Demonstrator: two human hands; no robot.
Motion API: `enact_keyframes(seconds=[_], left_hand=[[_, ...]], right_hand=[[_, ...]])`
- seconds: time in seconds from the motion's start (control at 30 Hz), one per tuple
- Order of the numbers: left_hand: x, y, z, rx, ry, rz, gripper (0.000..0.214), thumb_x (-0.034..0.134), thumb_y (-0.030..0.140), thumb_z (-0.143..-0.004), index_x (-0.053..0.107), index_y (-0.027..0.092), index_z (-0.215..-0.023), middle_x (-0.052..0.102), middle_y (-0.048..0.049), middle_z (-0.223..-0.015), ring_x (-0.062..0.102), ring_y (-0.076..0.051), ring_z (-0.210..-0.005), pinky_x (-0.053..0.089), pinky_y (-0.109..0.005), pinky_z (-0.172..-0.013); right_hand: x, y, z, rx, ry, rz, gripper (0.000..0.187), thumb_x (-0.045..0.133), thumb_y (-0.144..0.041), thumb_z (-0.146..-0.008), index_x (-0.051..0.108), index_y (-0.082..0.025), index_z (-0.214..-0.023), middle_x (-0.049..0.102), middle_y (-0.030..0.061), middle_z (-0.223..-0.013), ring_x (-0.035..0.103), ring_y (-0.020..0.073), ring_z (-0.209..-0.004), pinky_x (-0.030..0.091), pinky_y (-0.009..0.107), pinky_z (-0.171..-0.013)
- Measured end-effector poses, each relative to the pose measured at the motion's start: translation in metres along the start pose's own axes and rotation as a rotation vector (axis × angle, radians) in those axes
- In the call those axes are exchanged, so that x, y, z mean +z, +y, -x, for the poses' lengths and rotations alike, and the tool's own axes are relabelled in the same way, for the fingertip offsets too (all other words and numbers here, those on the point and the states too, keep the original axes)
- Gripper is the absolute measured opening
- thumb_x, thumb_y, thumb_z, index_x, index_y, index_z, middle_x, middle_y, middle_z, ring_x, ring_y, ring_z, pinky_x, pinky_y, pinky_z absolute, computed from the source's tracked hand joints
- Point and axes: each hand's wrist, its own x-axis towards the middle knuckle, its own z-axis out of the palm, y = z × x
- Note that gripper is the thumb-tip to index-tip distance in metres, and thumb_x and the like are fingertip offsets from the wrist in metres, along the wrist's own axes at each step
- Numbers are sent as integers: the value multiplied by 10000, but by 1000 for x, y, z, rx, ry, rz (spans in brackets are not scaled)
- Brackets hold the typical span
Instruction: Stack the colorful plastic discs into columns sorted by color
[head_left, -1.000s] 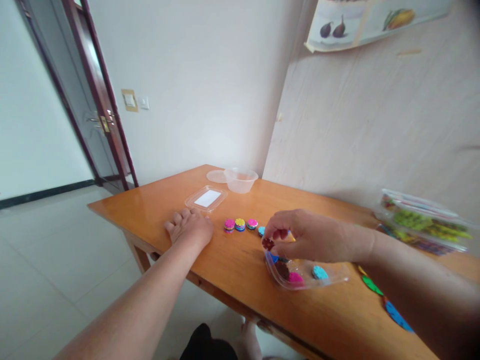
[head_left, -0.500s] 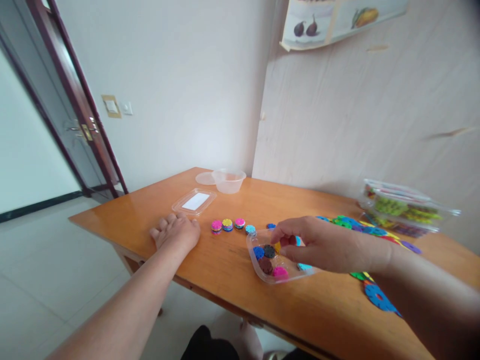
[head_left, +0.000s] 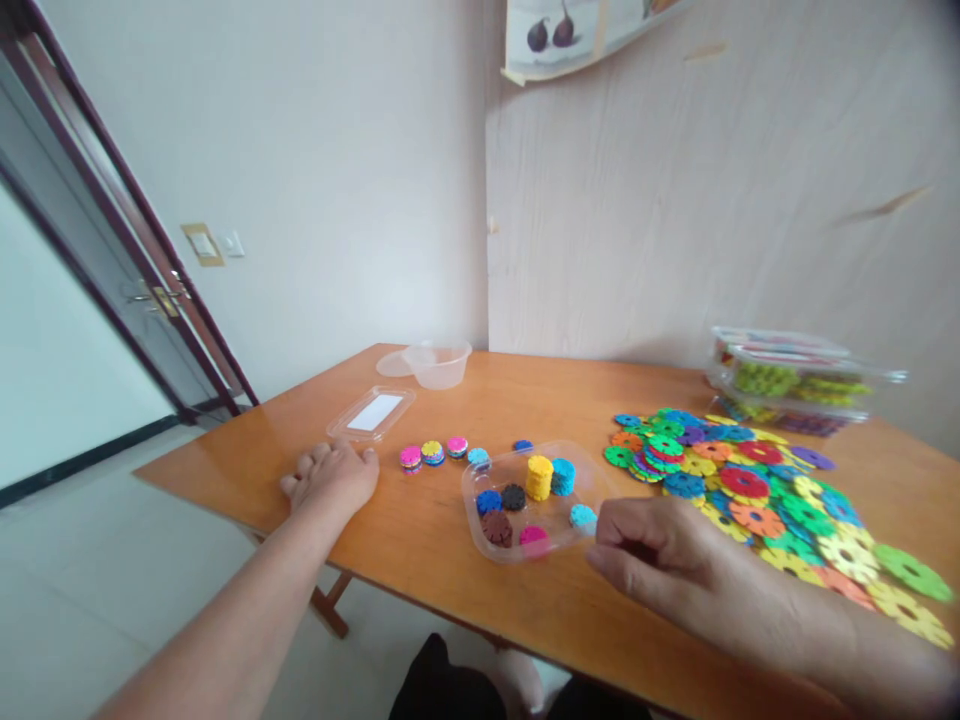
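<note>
A: where's the clear tray (head_left: 480, 470) sitting?

B: mid wooden table (head_left: 450, 545), with the disc stacks (head_left: 538, 477) sorted by colour inside. My right hand (head_left: 660, 560) is curled just beside it, can't tell if it's pinching anything. My left hand (head_left: 330, 477) lies flat and open, probably bracing.

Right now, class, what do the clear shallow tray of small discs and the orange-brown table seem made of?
Clear shallow tray: probably thin glossy plastic; the tabletop shows through it. Orange-brown table: apparently varnished wood; smooth, with bright reflections.
</note>
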Motion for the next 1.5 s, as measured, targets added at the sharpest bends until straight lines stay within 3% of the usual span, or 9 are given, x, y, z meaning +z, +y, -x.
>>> enact_keyframes(seconds=[0.23, 0.53, 0.7, 0.77, 0.93, 1.0, 1.07, 1.23, 1.5], left_hand=[[1, -3, -3, -8, 4, -18, 622, 295, 511, -865, 539, 142, -1303, 504, -236, -1361, 452, -408, -1254, 375, -585, -961], [-5, -6, -1, 18, 38, 29, 562, 385, 540, -845, 594, 191, -1234, 565, -219, -1289, 494, -423, -1210, 413, -598, -919], [-22, -7, 14, 264, 264, 209, 461, 385, 452, -878, 620, 170, -1156, 635, -164, -1202, 549, -312, -1168, 416, -449, -999], [-38, 4, 26, 399, 282, 325, 416, 380, 447, -889, 627, 176, -1086, 666, -118, -1154, 573, -259, -1133, 411, -379, -1016], [-95, 54, 74, 693, -110, 612, 477, 331, 579, -917, 618, 202, -973, 706, -45, -1023, 620, -205, -1014, 470, -330, -915], [-112, 72, 93, 823, -342, 596, 526, 301, 603, -923, 618, 183, -953, 709, -55, -993, 633, -200, -941, 488, -333, -856], [-122, 87, 107, 918, -461, 494, 556, 275, 623, -927, 626, 192, -946, 710, -42, -978, 626, -185, -907, 479, -325, -847], [-124, 109, 118, 1006, -659, 287, 638, 211, 677, -917, 620, 190, -955, 703, -53, -945, 636, -179, -850, 477, -298, -774], [-117, 128, 119, 1087, -783, 125, 647, 176, 681, -920, 608, 201, -936, 673, -41, -941, 634, -178, -878, 459, -293, -800]], right_hand=[[-4, -16, 19, -125, -137, 164, 260, 497, -226, -918, 519, -178, -663, 562, -26, -637, 459, 69, -556, 302, 228, -522], [25, 20, 35, -202, -160, 237, 320, 534, -394, -920, 601, -188, -684, 623, -3, -647, 488, 98, -565, 274, 275, -536], [32, 25, 34, -250, -96, 281, 343, 538, -435, -914, 584, -190, -679, 632, 3, -649, 490, 103, -570, 260, 283, -537], [32, 25, 31, -279, -77, 277, 343, 526, -437, -923, 587, -191, -692, 639, 5, -663, 502, 105, -586, 264, 281, -540], [35, 27, 26, -311, -32, 285, 369, 493, -448, -943, 578, -186, -697, 647, 7, -684, 506, 101, -591, 261, 279, -542], [36, 28, 25, -315, -20, 289, 382, 485, -460, -947, 576, -185, -697, 649, 8, -686, 504, 100, -585, 259, 277, -541], [36, 28, 24, -331, -11, 286, 384, 478, -456, -952, 575, -185, -698, 652, 9, -688, 509, 101, -588, 263, 276, -545], [39, 30, 23, -408, 22, 276, 328, 495, -402, -943, 575, -186, -710, 658, 16, -702, 529, 116, -608, 276, 289, -565], [40, 29, 21, -447, 27, 272, 314, 462, -394, -956, 589, -195, -750, 669, 27, -727, 557, 139, -645, 297, 298, -592]])
